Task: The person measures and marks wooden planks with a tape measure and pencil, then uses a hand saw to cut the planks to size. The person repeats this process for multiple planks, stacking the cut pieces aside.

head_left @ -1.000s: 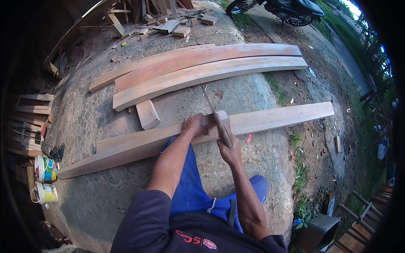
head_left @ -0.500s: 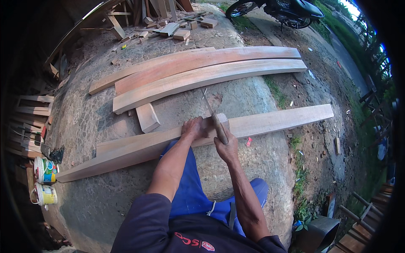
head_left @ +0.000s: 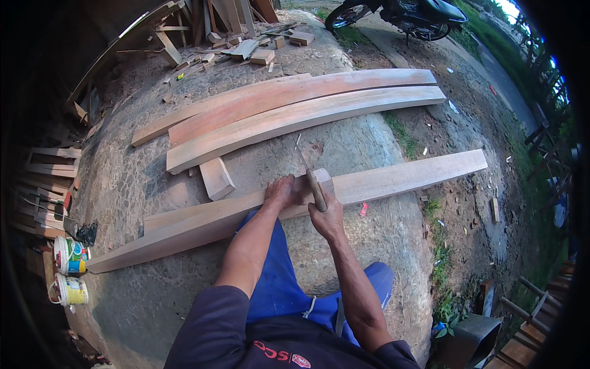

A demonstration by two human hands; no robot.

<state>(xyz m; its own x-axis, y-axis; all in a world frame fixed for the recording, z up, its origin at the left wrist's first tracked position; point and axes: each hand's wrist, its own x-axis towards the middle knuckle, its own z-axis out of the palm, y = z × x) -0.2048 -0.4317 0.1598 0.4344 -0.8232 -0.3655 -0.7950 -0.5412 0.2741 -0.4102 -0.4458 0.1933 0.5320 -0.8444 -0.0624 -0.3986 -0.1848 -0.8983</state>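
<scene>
My right hand (head_left: 326, 216) is closed round the wooden handle of a handsaw (head_left: 317, 190), whose thin blade shows nearly edge-on and points away from me. The blade stands at the end of a long wooden beam (head_left: 190, 229) that slants down to the left. My left hand (head_left: 281, 190) grips this beam from above, just left of the saw; some of its fingers are hard to make out. A second pale beam (head_left: 412, 177) lies beneath it and stretches to the right. Where the teeth meet the wood is hidden by the handle and hands.
Beyond lie several sawn beams (head_left: 295, 120) side by side, with a short block (head_left: 216, 179) under the nearest. Two plastic buckets (head_left: 71, 255) stand at the far left. Offcuts (head_left: 263, 56) litter the back. A motorcycle (head_left: 399, 18) is parked at the back right.
My right hand and the saw have drawn back slightly toward me. The left hand keeps its hold on the beam. The whole view has shifted a little.
</scene>
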